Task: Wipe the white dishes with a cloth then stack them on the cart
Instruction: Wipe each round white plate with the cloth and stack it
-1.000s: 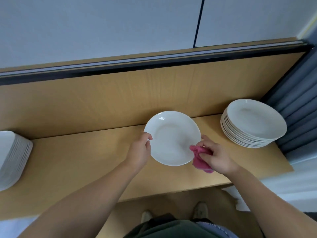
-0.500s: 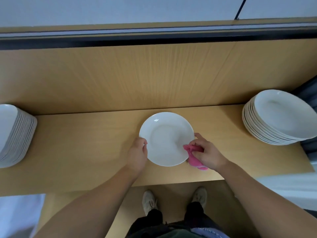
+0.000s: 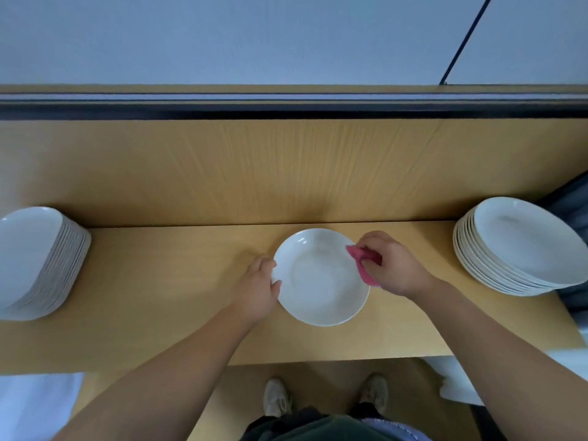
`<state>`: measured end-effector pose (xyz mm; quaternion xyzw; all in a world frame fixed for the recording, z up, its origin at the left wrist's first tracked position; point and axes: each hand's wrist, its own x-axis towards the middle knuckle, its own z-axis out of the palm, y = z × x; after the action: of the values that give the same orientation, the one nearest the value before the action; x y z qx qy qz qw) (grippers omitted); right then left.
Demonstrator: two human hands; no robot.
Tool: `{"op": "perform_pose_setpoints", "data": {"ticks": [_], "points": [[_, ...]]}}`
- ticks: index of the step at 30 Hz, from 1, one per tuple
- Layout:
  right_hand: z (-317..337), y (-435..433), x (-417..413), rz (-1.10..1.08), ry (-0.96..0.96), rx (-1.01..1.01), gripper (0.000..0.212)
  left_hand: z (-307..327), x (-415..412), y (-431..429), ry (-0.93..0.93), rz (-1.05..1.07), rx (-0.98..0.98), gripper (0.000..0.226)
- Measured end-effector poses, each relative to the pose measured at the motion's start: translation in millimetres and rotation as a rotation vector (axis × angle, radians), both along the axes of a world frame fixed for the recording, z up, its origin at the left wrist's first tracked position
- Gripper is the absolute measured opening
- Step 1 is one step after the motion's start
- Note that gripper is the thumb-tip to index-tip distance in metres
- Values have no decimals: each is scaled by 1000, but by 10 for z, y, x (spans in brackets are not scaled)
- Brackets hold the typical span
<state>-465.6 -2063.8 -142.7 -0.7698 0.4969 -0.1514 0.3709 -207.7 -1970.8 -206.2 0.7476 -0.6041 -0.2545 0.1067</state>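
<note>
My left hand grips the white dish by its left rim, to steady it mid-tabletop near the far edge. My right hand reaches in with fingers curled, bunching the pink cloth against the right rim (wiping, I judge).

Single view: the camera is on your head, wide-angle, facing forward and steeply down. It sits close over the wooden shelf, which crosses mid-frame left to right. Your forearms enter from the bottom corners. The left hand, gripping the white dish, and the right hand, gripping the pink cloth, land dead centre. The left stack and right stack are clipped at the frame edges. The wall fills the top, your shoes the bottom.
</note>
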Motion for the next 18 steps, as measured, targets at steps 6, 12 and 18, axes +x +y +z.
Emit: {"op": "perform_pose_setpoints", "data": {"ticks": [6, 12, 18], "points": [[-429, -160, 526, 166, 231, -253, 42, 25, 138, 56, -43, -141, 56, 58], [-846, 67, 744, 269, 666, -102, 69, -10, 238, 46, -70, -265, 171, 84], [-940, 33, 853, 179, 713, -25, 73, -18, 290, -85, -62, -284, 217, 101]]}}
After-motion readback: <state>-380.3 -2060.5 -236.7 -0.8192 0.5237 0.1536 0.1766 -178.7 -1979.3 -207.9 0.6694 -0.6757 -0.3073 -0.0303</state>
